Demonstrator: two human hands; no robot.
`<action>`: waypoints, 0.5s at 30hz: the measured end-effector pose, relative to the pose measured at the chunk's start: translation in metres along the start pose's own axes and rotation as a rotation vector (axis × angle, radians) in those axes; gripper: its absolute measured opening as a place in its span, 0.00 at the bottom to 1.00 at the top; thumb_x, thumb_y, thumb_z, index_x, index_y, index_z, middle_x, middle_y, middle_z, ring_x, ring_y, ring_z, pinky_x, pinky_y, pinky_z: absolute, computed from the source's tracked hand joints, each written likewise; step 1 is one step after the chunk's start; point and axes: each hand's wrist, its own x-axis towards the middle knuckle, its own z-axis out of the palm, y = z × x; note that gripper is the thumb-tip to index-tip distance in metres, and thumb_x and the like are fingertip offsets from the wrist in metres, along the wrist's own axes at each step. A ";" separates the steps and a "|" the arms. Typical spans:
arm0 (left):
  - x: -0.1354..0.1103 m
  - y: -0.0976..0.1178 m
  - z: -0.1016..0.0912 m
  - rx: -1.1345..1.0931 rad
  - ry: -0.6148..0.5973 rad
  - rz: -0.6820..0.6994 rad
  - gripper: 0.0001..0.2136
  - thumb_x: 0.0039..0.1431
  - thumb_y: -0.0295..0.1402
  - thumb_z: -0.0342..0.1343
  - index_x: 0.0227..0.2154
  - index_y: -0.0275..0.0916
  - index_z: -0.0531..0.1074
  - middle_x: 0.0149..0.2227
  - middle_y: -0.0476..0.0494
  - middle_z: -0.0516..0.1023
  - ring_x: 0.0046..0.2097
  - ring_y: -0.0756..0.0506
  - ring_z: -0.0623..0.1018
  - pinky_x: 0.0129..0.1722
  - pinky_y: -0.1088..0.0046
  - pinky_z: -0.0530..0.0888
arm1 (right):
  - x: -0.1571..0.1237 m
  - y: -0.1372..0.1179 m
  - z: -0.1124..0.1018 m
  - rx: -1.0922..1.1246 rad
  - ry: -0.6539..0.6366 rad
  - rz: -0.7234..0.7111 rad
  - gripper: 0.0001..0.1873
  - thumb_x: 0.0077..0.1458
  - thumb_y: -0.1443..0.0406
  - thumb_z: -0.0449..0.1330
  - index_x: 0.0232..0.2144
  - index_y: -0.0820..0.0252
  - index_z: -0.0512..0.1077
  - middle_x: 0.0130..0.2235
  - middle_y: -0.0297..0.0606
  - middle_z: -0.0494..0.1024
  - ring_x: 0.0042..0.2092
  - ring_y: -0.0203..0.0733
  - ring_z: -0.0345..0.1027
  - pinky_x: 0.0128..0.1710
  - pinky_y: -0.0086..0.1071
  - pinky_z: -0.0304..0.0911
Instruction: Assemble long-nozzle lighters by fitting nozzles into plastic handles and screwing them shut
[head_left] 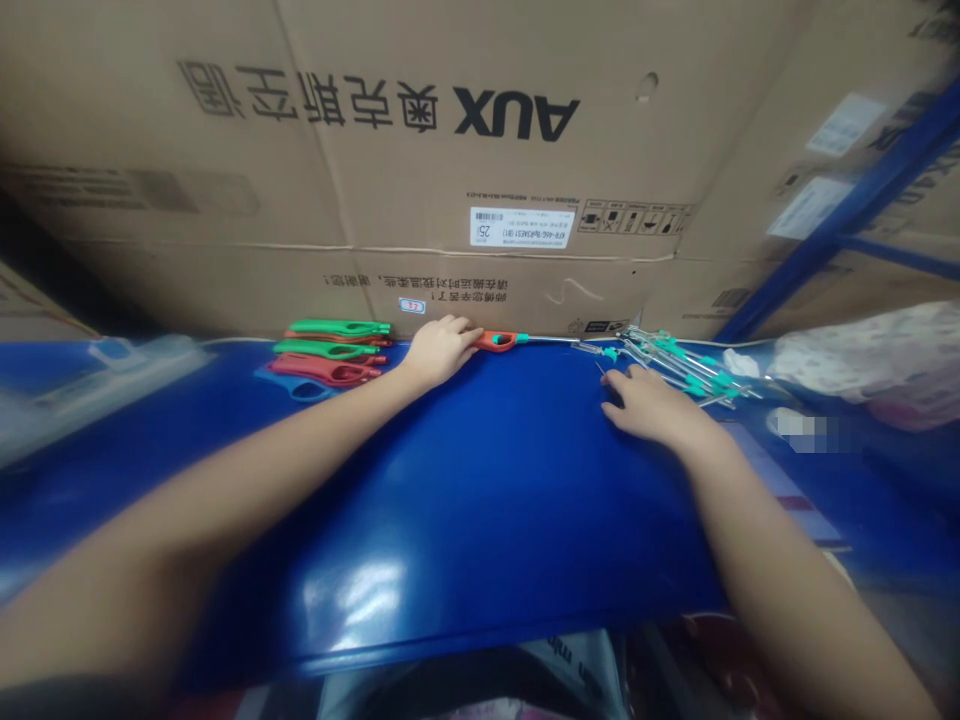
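Observation:
My left hand (439, 350) rests at the far edge of a glossy blue table (480, 500), fingers curled on the orange handle of a long-necked lighter (501, 341) whose metal tube points right. My right hand (649, 405) lies palm down on the table with fingers spread flat, holding nothing, just in front of a pile of several metal tubes with green ends (679, 365). To the left of my left hand lies a small stack of green, red and blue lighter handles (334, 353).
A large AUX cardboard box (465, 150) stands right behind the table. A blue shelf post (840, 220) slants at the right, with a white patterned bag (870, 360) under it. A clear plastic bag (97, 380) lies at the left.

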 end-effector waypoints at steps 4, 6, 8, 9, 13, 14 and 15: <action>0.008 0.005 0.003 0.045 -0.031 -0.027 0.15 0.68 0.38 0.56 0.54 0.37 0.70 0.54 0.38 0.74 0.51 0.41 0.77 0.50 0.57 0.77 | 0.001 -0.003 0.003 -0.004 0.054 -0.043 0.24 0.63 0.60 0.51 0.58 0.62 0.68 0.54 0.54 0.68 0.57 0.60 0.62 0.54 0.46 0.63; 0.012 0.006 0.003 0.069 -0.034 -0.049 0.16 0.68 0.38 0.57 0.54 0.37 0.70 0.54 0.38 0.73 0.50 0.42 0.77 0.49 0.57 0.78 | 0.002 -0.003 0.005 -0.004 0.066 -0.066 0.22 0.63 0.60 0.52 0.57 0.60 0.69 0.54 0.52 0.69 0.56 0.59 0.63 0.53 0.45 0.63; 0.014 0.008 0.003 0.090 -0.031 -0.058 0.16 0.68 0.38 0.56 0.54 0.37 0.70 0.54 0.38 0.73 0.50 0.41 0.77 0.49 0.57 0.78 | 0.003 -0.003 0.007 -0.002 0.073 -0.087 0.22 0.63 0.60 0.52 0.56 0.60 0.69 0.55 0.51 0.69 0.56 0.58 0.64 0.53 0.44 0.63; 0.014 0.008 0.003 0.100 -0.027 -0.058 0.16 0.68 0.38 0.56 0.54 0.37 0.70 0.54 0.38 0.73 0.50 0.41 0.77 0.49 0.57 0.78 | 0.003 -0.003 0.008 -0.001 0.077 -0.095 0.22 0.63 0.60 0.52 0.56 0.60 0.70 0.55 0.51 0.69 0.56 0.58 0.64 0.53 0.45 0.64; 0.016 0.011 0.005 0.134 -0.002 -0.057 0.16 0.68 0.38 0.57 0.54 0.37 0.70 0.54 0.38 0.73 0.51 0.41 0.77 0.49 0.56 0.77 | 0.002 -0.004 0.010 0.005 0.094 -0.125 0.21 0.63 0.60 0.52 0.55 0.60 0.71 0.55 0.52 0.70 0.56 0.59 0.64 0.52 0.45 0.64; 0.016 0.012 0.005 0.138 0.004 -0.057 0.16 0.67 0.38 0.57 0.54 0.37 0.70 0.54 0.38 0.73 0.51 0.41 0.77 0.49 0.56 0.78 | 0.002 -0.004 0.010 0.008 0.099 -0.132 0.21 0.63 0.60 0.52 0.55 0.60 0.71 0.55 0.52 0.70 0.56 0.59 0.64 0.51 0.45 0.65; 0.017 0.012 0.006 0.139 0.012 -0.057 0.17 0.67 0.38 0.57 0.54 0.36 0.70 0.54 0.38 0.73 0.51 0.41 0.77 0.49 0.56 0.78 | 0.002 -0.005 0.010 0.011 0.105 -0.138 0.21 0.63 0.60 0.52 0.55 0.60 0.71 0.55 0.52 0.70 0.55 0.59 0.65 0.51 0.45 0.65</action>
